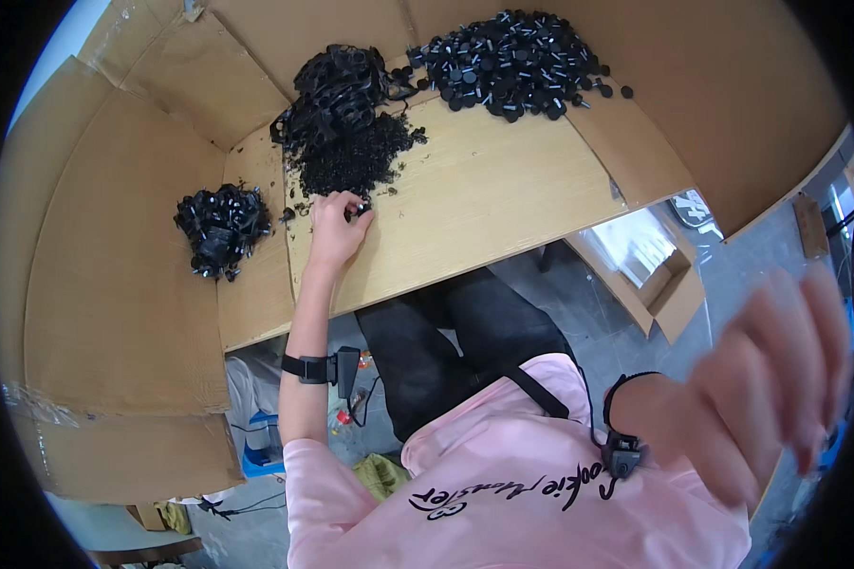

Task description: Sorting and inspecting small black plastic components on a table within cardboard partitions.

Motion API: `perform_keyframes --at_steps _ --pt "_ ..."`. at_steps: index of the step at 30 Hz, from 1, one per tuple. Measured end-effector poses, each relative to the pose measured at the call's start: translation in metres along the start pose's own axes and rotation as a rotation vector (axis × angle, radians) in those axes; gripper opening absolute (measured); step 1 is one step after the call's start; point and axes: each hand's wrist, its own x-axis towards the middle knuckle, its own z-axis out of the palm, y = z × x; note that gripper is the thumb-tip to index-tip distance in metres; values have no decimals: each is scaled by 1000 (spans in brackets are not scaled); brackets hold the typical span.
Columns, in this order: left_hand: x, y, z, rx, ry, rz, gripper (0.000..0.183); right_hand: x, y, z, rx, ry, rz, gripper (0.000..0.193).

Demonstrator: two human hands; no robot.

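In the head view, the left hand (334, 230) rests at the desk (470, 190), its fingers nearly closed on a small black part (359, 210) just below a heap of tiny black pieces (356, 159). The right hand (764, 379) is raised off to the side, fingers loosely curled and blurred; whether they hold anything, I cannot tell. Black round-headed screws (508, 66) lie piled at the far edge.

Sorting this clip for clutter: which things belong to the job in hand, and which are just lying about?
Likely in use:
left hand, pinching a small black part
right hand, blurred
pile of black round-headed studs
tangle of black strips
heap of small black bits
heap of glossy black pieces
tan tabletop

Apparently lying about:
open cardboard box
blue container
green cloth
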Motion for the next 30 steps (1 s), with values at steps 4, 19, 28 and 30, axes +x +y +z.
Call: perform_keyframes --at_steps 4,19,28,30 --pt "-7 21 -12 -140 54 -54 21 15 46 -67 -673 200 -104 22" --pt "-50 128 -91 -826 80 291 24 13 113 -129 -1029 234 418 36" --pt "-59 116 -109 -1108 -15 13 21 37 122 -111 -1153 211 377 30" --pt "-48 109 -108 -1117 -11 -12 21 45 125 -120 -1150 203 354 28"
